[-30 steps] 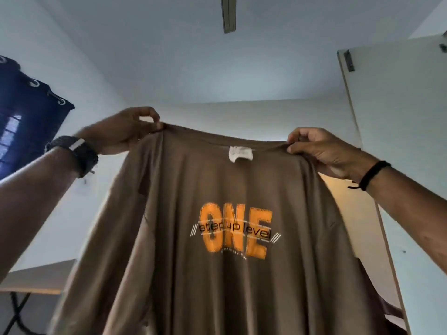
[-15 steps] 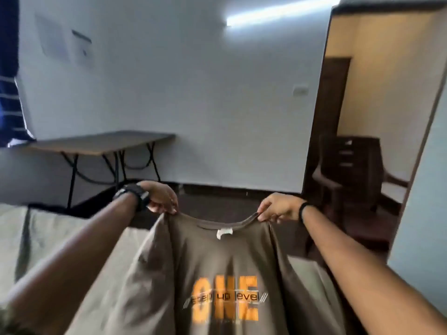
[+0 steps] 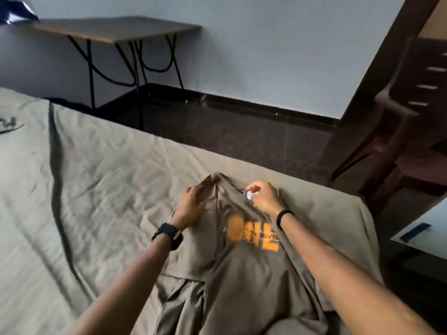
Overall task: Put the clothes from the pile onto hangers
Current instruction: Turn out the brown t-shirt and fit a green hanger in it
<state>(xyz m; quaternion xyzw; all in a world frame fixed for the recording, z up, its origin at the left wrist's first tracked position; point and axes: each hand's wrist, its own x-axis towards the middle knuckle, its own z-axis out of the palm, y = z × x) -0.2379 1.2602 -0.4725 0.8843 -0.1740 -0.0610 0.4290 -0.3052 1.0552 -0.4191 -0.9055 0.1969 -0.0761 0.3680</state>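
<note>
A brown T-shirt (image 3: 242, 269) with an orange "ONE" print lies front up on the bed (image 3: 96, 180), collar toward the far edge. My left hand (image 3: 192, 205) holds the shirt's left shoulder, where the fabric bunches up into a peak. My right hand (image 3: 264, 198) pinches the collar with curled fingers, right beside the white neck label. The lower part of the shirt is rumpled near the bottom of the view, between my forearms.
The bed is covered with an olive-grey sheet, and a printed cloth (image 3: 12, 124) lies at its far left. Beyond the bed there is dark floor, a folding table (image 3: 116, 30) against the wall, and a dark chair (image 3: 406, 122) at the right. A white panel (image 3: 425, 228) juts in at right.
The shirt, held up high a second ago, has come down and now lies on the bed. Both hands kept hold of it near the collar. My view tilted downward.
</note>
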